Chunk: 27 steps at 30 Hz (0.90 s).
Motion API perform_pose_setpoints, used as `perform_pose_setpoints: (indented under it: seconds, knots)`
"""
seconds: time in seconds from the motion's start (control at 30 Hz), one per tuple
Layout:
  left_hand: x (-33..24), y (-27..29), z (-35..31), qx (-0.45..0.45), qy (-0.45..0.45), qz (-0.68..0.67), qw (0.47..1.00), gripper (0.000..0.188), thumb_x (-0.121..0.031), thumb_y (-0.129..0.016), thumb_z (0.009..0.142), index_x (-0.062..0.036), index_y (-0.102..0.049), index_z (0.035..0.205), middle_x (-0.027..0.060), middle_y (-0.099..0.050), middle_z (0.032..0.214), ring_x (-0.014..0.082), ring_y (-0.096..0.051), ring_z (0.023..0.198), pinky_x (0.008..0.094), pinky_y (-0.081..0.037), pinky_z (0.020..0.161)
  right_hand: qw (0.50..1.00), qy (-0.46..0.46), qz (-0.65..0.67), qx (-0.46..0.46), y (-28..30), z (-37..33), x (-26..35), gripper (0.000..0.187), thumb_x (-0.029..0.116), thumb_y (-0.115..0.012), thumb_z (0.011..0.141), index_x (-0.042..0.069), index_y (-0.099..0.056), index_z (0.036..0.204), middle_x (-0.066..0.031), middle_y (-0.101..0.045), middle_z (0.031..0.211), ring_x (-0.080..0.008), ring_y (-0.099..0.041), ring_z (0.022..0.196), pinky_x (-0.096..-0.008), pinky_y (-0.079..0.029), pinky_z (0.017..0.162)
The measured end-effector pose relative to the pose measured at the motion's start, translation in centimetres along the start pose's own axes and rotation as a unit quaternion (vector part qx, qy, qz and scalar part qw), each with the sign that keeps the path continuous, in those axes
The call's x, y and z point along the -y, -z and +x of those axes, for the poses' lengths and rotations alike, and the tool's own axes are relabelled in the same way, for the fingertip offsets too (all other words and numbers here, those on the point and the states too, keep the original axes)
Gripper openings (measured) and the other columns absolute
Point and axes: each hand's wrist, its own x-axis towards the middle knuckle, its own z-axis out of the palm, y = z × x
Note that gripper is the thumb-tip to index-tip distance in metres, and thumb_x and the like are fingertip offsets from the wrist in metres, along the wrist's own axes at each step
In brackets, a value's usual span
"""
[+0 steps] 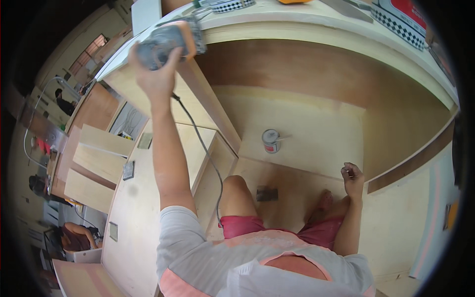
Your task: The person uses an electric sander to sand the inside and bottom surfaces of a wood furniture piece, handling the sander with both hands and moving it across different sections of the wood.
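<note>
My left hand (152, 79) is closed around an electric sander (188, 38) with a grey body and an orange band. The sander is at the top left corner of a pale wooden cabinet, by the end of its white top; whether its pad touches the wood is hard to tell. From the sander, a dark power cord (200, 136) hangs down past my left arm to my shorts. My right hand (352, 179) is off to the right, fingers curled in, with nothing visible in it. It hovers near the cabinet's lower right edge.
A small paint can (270, 144) with a stick stands inside the curved cabinet (316, 119). A dark sanding pad (267, 193) lies between my legs. Several sanding blocks (128, 170) rest on the pale panel at left. Checkered tins (403, 24) line the top. Other people (74, 236) are at far left.
</note>
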Motion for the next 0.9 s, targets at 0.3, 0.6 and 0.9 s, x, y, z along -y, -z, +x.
perform_pose_setpoints:
  seconds: [0.3,0.6,0.9]
  knots:
    - [-1.4,0.5,0.4,-0.005,0.181,0.004,0.984,0.085,-0.025,-0.084,0.062,0.0009,-0.038,0.128,0.0168,-0.057,0.105,0.0204,-0.060,0.082,0.0285,-0.051,0.061,0.997,-0.002,-0.074,0.034,0.5,0.5,-1.0,0.024,0.001,-0.066,0.077,-0.002,-0.063,0.102,-0.0066,-0.065,0.079,-0.0104,-0.057,0.062,-0.0243,-0.046,0.058]
    - [0.3,0.0,0.0,0.045,-0.120,-0.009,0.992,0.085,-0.025,-0.088,0.059,0.0015,-0.042,0.126,0.0151,-0.053,0.111,0.0226,-0.056,0.098,0.0312,-0.047,0.084,0.994,0.024,-0.083,0.073,-1.9,0.9,-0.2,0.024,0.001,-0.066,0.075,-0.001,-0.064,0.099,-0.0113,-0.066,0.079,-0.0152,-0.058,0.057,-0.0277,-0.047,0.054]
    - [-2.1,0.8,0.9,0.032,0.154,0.057,0.986,0.083,-0.024,-0.084,0.063,-0.0017,-0.039,0.129,0.0168,-0.057,0.104,0.0212,-0.060,0.082,0.0302,-0.051,0.062,0.986,0.021,-0.129,0.108,-1.5,1.0,0.0,0.027,0.001,-0.067,0.073,-0.001,-0.064,0.100,-0.0119,-0.066,0.080,-0.0175,-0.059,0.059,-0.0293,-0.049,0.056]
